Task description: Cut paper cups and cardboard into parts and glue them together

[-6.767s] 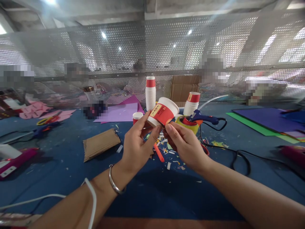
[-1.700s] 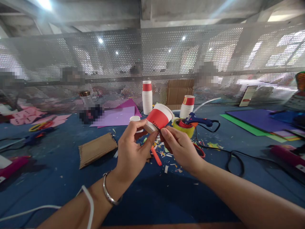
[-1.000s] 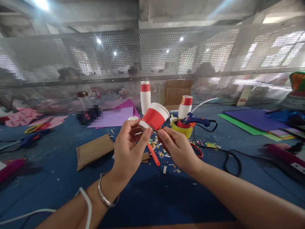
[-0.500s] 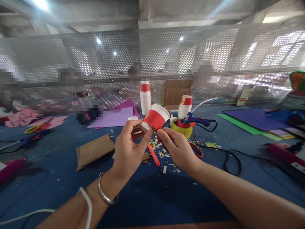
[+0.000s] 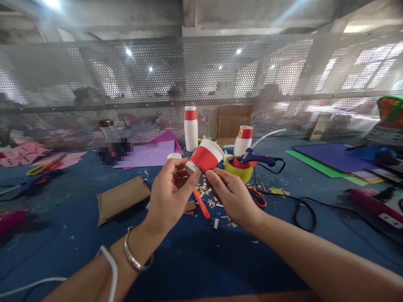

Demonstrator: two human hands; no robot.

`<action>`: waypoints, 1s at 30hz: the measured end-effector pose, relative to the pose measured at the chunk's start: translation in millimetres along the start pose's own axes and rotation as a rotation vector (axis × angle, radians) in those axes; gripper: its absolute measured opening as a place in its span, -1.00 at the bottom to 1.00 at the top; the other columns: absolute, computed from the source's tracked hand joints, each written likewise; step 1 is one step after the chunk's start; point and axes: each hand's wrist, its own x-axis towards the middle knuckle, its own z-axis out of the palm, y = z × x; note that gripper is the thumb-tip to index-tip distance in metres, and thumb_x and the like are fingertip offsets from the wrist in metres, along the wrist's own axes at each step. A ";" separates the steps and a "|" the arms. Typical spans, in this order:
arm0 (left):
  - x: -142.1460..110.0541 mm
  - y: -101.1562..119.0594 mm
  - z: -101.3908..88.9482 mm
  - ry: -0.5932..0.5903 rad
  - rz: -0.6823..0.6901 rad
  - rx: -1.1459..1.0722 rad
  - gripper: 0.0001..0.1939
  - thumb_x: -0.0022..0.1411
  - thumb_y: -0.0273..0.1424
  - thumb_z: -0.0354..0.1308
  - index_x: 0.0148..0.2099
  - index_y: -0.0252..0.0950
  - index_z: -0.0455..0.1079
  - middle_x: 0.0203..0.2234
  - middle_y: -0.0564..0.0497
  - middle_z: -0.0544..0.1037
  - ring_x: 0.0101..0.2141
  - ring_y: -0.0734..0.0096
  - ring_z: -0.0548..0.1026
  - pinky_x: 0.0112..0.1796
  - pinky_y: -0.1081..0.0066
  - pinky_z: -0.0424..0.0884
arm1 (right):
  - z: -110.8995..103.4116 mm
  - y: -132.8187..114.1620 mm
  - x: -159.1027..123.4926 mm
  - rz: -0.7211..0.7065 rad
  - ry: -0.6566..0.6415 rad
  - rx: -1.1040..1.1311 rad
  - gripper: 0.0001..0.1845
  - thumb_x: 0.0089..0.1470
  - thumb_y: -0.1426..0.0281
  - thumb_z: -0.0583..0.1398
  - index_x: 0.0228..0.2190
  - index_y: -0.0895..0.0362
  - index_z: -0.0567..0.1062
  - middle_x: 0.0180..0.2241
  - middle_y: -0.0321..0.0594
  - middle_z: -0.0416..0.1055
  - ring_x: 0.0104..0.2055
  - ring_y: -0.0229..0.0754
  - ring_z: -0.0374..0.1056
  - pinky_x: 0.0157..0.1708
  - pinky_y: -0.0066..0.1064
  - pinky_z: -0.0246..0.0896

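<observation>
A red and white paper cup (image 5: 206,156) is held tilted above the table, its mouth toward the upper right. My left hand (image 5: 171,191) is closed around its base end, thumb in front and fingers behind. The fingers of my right hand (image 5: 234,193) are pinched together against the lower side of the cup, by some small dark marks on the red band. Whatever sits between those fingertips is too small to make out. Below the hands lie an orange-red stick-like tool (image 5: 201,204) and scattered paper scraps (image 5: 216,223).
Behind stand two stacks of paper cups (image 5: 191,134) (image 5: 243,140). A blue glue gun (image 5: 260,158) rests on a yellow tape roll (image 5: 238,170), its black cable (image 5: 302,201) running right. Corrugated cardboard (image 5: 122,199) lies left, purple sheets (image 5: 151,153) behind it, coloured sheets (image 5: 327,157) far right.
The view has shifted very slightly. Both hands keep nearly the same hold, and the cup's tilt is almost unchanged.
</observation>
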 end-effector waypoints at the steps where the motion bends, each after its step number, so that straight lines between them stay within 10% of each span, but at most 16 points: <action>1: -0.2 -0.8 0.9 -0.002 -0.014 -0.026 -0.68 0.19 -0.30 0.33 -0.05 -0.25 0.39 -0.22 -0.04 0.61 -0.21 0.32 0.59 -0.20 0.37 0.55 | -0.1 0.2 0.0 0.005 -0.003 0.004 -0.53 0.31 0.04 0.01 -0.51 0.09 0.24 -0.63 -0.45 0.03 -0.61 -0.37 -0.08 -0.61 -0.45 -0.18; 30: 3.7 -12.7 -3.8 0.009 0.062 0.193 -0.61 0.17 -0.31 0.32 0.02 -0.26 0.36 -0.14 -0.11 0.60 -0.17 0.23 0.60 -0.12 0.25 0.56 | 1.4 3.2 1.3 0.038 -0.002 -0.038 -0.51 0.30 0.02 -0.01 -0.52 0.09 0.24 -0.63 -0.44 0.03 -0.61 -0.36 -0.06 -0.61 -0.44 -0.18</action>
